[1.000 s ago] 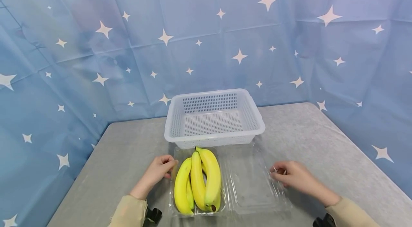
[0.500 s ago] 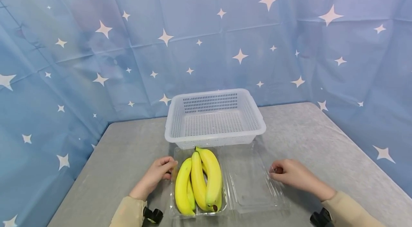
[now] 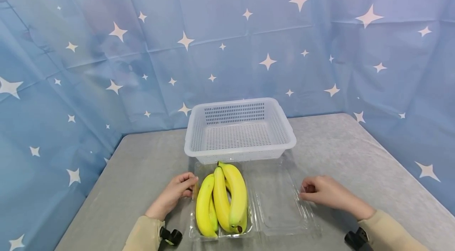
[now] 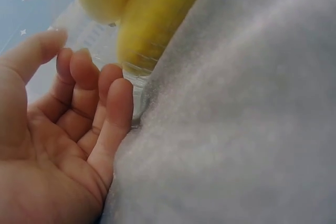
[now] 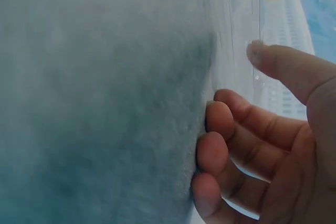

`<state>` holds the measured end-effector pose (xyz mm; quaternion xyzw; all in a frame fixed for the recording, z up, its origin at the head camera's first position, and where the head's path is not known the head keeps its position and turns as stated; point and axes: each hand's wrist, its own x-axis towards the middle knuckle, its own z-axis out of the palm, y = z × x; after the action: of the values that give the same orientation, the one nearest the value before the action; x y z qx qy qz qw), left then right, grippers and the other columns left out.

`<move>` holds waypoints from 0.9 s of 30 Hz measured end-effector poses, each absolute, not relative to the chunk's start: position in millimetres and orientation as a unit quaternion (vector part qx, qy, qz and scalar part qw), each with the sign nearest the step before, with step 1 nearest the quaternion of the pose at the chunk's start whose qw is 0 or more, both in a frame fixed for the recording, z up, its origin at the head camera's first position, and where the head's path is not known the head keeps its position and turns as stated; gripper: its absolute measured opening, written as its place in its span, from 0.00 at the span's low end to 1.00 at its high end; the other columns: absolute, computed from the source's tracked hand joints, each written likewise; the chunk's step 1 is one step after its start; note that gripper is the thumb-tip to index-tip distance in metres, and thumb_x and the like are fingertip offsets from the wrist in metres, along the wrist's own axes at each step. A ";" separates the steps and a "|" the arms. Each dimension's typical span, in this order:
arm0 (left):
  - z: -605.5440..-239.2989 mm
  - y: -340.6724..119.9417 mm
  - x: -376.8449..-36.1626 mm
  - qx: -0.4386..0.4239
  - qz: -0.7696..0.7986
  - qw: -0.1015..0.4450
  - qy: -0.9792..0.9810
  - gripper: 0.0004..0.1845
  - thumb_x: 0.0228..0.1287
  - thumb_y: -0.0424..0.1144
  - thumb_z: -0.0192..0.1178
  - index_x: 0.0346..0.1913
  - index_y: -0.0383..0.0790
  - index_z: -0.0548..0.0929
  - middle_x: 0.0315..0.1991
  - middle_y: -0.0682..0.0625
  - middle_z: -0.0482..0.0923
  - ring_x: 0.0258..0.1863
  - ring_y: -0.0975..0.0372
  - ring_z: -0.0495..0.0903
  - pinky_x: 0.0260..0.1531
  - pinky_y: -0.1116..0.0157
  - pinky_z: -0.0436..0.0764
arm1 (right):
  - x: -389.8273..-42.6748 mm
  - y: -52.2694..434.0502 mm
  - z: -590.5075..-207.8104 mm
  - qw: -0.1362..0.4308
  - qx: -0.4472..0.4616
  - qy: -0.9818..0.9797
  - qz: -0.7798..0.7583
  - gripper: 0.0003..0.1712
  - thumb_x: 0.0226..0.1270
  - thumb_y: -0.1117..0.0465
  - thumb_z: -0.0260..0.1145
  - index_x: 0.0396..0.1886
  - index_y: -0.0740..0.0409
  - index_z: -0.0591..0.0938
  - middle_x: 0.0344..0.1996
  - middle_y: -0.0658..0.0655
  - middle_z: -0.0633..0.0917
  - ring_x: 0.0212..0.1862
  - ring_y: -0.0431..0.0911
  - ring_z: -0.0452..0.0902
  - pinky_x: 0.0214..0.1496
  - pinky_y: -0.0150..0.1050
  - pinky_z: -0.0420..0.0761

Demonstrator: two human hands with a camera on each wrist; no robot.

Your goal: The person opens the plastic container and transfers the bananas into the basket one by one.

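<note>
Head view, lower centre: we see a clear plastic clamshell (image 3: 281, 203) lying open on the grey surface (image 3: 142, 164), its left half holding a bunch of bananas (image 3: 222, 203), its right half, the flat lid, bare. Just behind it, touching or nearly so, sits a white perforated basket (image 3: 239, 130). A blue star-printed cloth (image 3: 106, 45) backs the scene in the upper frame.

The left hand (image 3: 174, 195) rests at the clamshell's left edge; the right hand (image 3: 321, 192) sits at the lid's right edge. From above we cannot judge contact.

The wrist views add this. Left wrist: fingers (image 4: 113, 114) loosely curled, tips against the tray's clear rim (image 4: 137, 100), the yellow fruit right above; nothing is enclosed by them, so released. Right wrist: fingers (image 5: 220, 124) bent, their tips meeting the clear lid's edge, thumb extended above it; whether it pinches the plastic we cannot tell.

No label, brand or writing is legible anywhere. Black wrist-mounted gear (image 3: 172, 236) shows at the bottom edge of the head frame.
</note>
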<state>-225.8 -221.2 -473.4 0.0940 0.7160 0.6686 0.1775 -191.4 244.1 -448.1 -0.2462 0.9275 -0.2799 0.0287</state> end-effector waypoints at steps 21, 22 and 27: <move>-474.8 -223.3 -225.2 0.105 0.669 0.176 0.714 0.10 0.71 0.41 0.57 0.33 0.39 0.77 0.27 0.50 0.75 0.23 0.61 0.76 0.28 0.64 0.79 | -182.3 216.9 -397.5 -0.010 -0.338 0.906 -0.256 0.06 0.65 0.52 0.68 0.36 0.47 0.83 0.25 0.35 0.76 0.26 0.29 0.69 0.26 0.31 0.72; -475.0 -223.1 -225.2 0.105 0.670 0.176 0.713 0.10 0.71 0.41 0.57 0.33 0.39 0.77 0.27 0.50 0.75 0.23 0.61 0.76 0.28 0.65 0.78 | -181.6 211.1 -395.0 -0.017 -0.352 0.900 -0.256 0.08 0.65 0.52 0.68 0.38 0.49 0.83 0.26 0.36 0.77 0.27 0.30 0.70 0.26 0.31 0.73; -476.0 -221.7 -225.0 0.095 0.685 0.169 0.703 0.10 0.71 0.41 0.56 0.35 0.37 0.76 0.27 0.49 0.75 0.24 0.60 0.76 0.27 0.65 0.78 | -182.0 180.0 -388.4 -0.039 -0.392 0.887 -0.242 0.15 0.63 0.52 0.70 0.48 0.50 0.83 0.39 0.42 0.82 0.37 0.35 0.76 0.33 0.33 0.77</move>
<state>-225.0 -221.7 -476.0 0.0951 0.7026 0.6848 0.1686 -182.0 180.0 -388.4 -0.3921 0.8868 -0.2415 -0.0389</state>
